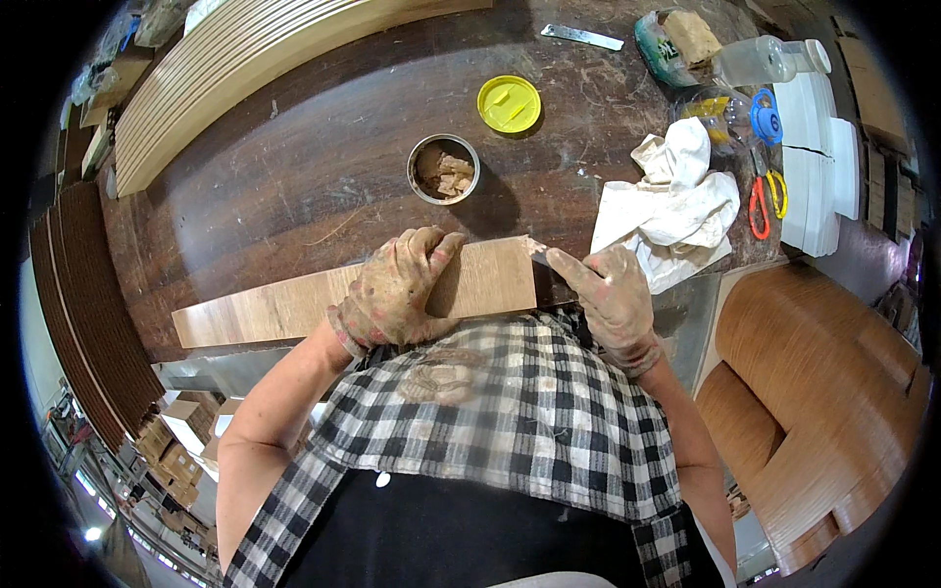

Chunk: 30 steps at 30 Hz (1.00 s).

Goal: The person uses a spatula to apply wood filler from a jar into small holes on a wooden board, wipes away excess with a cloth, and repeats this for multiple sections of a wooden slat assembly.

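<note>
A light wood-grain board (pixel 500 279) lies along the near edge of the table. My left hand (pixel 392 294), in a stained work glove, grips it across its width, fingers at the far edge and thumb toward me. At the board's far right corner, my gloved right hand (pixel 618 302) holds a small dark flat blade, like a putty knife (pixel 539 257), index finger stretched along it. A dab of pinkish-brown filler (pixel 530 244) shows at that corner. Beyond the board stands an open round tin (pixel 443 170) with crumbly brown filler inside. The blade's handle is hidden in my hand.
A yellow lid (pixel 509 104) lies behind the tin. To the right are a crumpled white cloth (pixel 676 196), scissors (pixel 760 201) and plastic bottles (pixel 760 62). A flat metal strip (pixel 582 37) lies at the back. Slatted wood panels (pixel 235 73) occupy the far left.
</note>
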Tool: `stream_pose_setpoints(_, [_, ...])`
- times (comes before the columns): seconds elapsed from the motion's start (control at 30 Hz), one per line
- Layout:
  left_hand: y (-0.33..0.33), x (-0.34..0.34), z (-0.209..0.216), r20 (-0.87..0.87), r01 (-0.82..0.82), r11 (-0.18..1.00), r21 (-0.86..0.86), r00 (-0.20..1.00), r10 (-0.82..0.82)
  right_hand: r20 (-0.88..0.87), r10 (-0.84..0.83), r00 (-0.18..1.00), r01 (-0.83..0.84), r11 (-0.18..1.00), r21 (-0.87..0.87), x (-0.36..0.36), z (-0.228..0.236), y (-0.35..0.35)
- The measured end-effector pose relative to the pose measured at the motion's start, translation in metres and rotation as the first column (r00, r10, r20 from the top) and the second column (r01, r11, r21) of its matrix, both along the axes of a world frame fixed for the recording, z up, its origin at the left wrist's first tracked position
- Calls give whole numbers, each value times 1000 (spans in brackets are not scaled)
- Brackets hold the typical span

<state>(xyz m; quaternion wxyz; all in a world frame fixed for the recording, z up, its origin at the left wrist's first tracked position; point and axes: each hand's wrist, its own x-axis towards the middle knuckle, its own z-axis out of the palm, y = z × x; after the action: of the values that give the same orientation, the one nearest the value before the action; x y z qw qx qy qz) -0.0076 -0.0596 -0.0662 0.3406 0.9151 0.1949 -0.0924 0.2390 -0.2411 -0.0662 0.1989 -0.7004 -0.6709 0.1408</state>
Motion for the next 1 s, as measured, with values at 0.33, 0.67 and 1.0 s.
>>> stream_pose_setpoints(0.33, [-2,1,0,4,-20,1000,-12,1000,20,-7,13,1000,-13,1000,27,-2,-5,-9])
stream_pose_setpoints(0.67, [1,2,0,13,-3,1000,-17,1000,3,165,9,986,-18,999,50,-6,-4,6])
stream_pose_setpoints(1.0, [2,5,5,-21,-21,1000,-1,1000,21,101,-29,995,22,998,64,0,1,-1])
